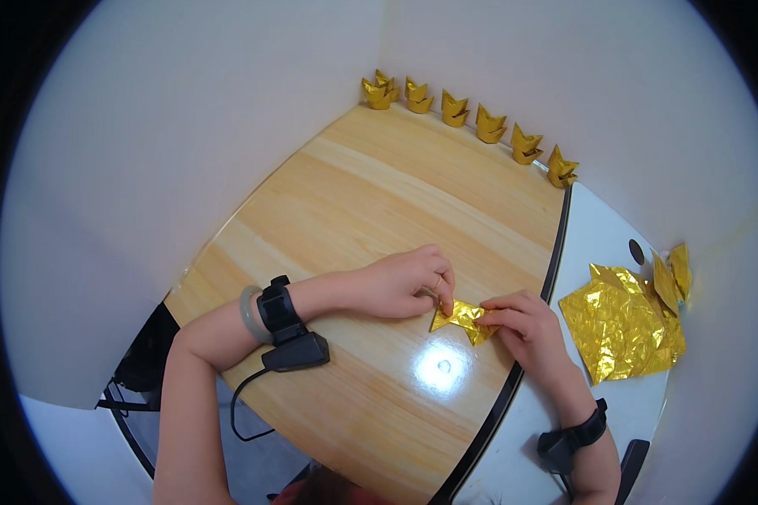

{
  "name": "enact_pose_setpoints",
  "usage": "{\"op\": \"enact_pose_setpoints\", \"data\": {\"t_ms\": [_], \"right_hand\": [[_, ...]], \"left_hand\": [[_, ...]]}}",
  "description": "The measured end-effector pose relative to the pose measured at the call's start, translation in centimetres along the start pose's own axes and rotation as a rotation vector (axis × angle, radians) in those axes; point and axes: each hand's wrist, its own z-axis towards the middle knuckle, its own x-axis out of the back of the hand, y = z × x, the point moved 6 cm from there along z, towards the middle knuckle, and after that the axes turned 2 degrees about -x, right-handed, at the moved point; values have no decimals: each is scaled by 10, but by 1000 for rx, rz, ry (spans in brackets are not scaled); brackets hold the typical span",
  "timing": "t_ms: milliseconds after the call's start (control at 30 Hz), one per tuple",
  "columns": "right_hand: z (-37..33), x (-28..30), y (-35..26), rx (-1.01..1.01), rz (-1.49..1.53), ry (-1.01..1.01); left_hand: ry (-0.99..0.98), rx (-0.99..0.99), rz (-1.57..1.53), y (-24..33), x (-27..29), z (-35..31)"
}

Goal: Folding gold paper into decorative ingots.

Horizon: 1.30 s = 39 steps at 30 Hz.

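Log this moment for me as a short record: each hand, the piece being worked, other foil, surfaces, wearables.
Left hand: fingers at the piece's left end
Right hand: fingers at its right end
Work piece: gold foil piece, partly covered by the fingers, over the wooden table
Finished-looking shapes: folded gold shapes in a row along the far wall
Foil supply: crinkled gold sheets on the white table, at right
Wearables: black wristbands on both arms; pale bracelet on the left
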Motion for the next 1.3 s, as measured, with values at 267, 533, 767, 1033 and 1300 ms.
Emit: {"op": "enact_pose_setpoints", "data": {"t_ms": [267, 533, 767, 1033, 1300], "right_hand": [[-3, 10, 7, -387, 147, 58], [-3, 5, -2, -337, 187, 252], [4, 1, -25, 67, -180, 159], [4, -4, -30, 144, -220, 114], [2, -8, -11, -190, 37, 103]], "left_hand": [[-18, 20, 30, -4, -5, 0], [47, 74, 108, -5, -6, -2], [5, 112, 37, -10, -6, 0], [-14, 86, 58, -11, -7, -1], [2, 102, 37, -13, -7, -2]]}}
